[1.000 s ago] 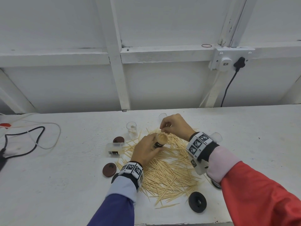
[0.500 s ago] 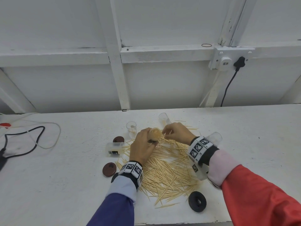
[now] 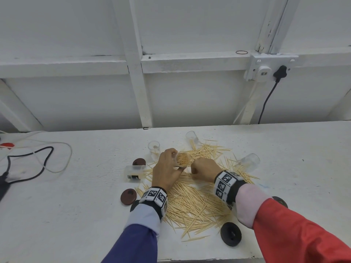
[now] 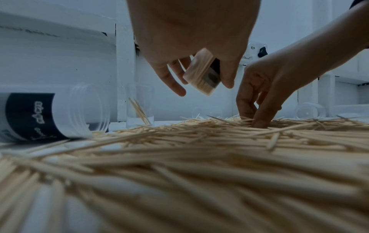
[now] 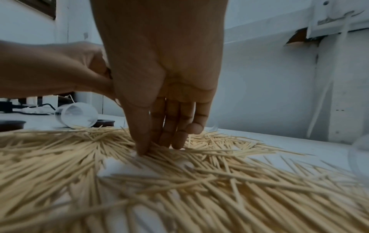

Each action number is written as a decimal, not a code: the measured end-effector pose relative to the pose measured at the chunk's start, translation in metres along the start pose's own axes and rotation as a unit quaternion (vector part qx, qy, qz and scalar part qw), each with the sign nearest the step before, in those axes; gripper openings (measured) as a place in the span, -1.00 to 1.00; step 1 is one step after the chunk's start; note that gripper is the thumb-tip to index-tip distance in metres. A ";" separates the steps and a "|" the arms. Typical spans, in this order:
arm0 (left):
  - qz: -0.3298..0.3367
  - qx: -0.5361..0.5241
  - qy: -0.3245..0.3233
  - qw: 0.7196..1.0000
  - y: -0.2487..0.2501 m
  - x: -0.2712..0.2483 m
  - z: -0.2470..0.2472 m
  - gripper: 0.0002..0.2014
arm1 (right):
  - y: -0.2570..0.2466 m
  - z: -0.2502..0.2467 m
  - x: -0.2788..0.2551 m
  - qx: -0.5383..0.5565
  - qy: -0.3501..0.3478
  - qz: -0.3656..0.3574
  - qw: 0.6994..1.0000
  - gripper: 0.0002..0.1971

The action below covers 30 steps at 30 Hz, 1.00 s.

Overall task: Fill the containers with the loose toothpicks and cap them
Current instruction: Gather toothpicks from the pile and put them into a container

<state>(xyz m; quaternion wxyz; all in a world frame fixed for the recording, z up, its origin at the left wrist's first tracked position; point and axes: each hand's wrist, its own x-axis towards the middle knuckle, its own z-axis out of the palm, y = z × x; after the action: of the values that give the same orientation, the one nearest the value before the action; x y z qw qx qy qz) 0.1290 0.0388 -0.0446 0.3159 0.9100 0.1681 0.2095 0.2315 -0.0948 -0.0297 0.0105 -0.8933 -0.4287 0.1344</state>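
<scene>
A clear container [image 3: 183, 159] packed with toothpicks is gripped in my left hand [image 3: 169, 168] and held tilted just above the pile, its open mouth facing up toward me. The left wrist view shows the same container [image 4: 202, 74] between thumb and fingers. Loose toothpicks [image 3: 191, 202] cover the white table in front of me. My right hand [image 3: 202, 168] is down on the pile beside the container. Its fingertips [image 5: 159, 140] and thumb close on a few toothpicks there.
Empty clear containers: one upright [image 3: 154, 148], one tipped [image 3: 192, 138], one lying right [image 3: 247, 162], a labelled one lying left [image 3: 133, 172]. Brown caps [image 3: 139, 161] [image 3: 128, 196] and a black cap [image 3: 230, 234] lie round the pile. Cables [image 3: 38, 162] are far left.
My right hand dropped from the container's mouth onto the pile. My left hand carried the filled container a little farther away and turned its mouth upward.
</scene>
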 end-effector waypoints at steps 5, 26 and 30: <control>-0.006 0.012 -0.005 1.000 0.001 0.000 0.000 -0.40 | -0.003 -0.002 -0.004 -0.018 0.010 0.009 1.000 -0.85; -0.046 0.074 -0.023 0.996 -0.013 0.004 0.005 -0.46 | 0.027 -0.055 -0.007 0.193 0.034 -0.011 0.981 -0.89; -0.048 0.064 -0.023 0.996 -0.011 0.003 0.004 -0.47 | 0.017 -0.058 -0.007 0.084 0.075 -0.014 0.994 -0.85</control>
<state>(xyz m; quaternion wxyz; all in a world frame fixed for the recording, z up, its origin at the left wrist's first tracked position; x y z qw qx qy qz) 0.1320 0.0466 -0.0541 0.2704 0.9237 0.2178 0.1617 0.2547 -0.1060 0.0252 0.1198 -0.8907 -0.4263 0.1029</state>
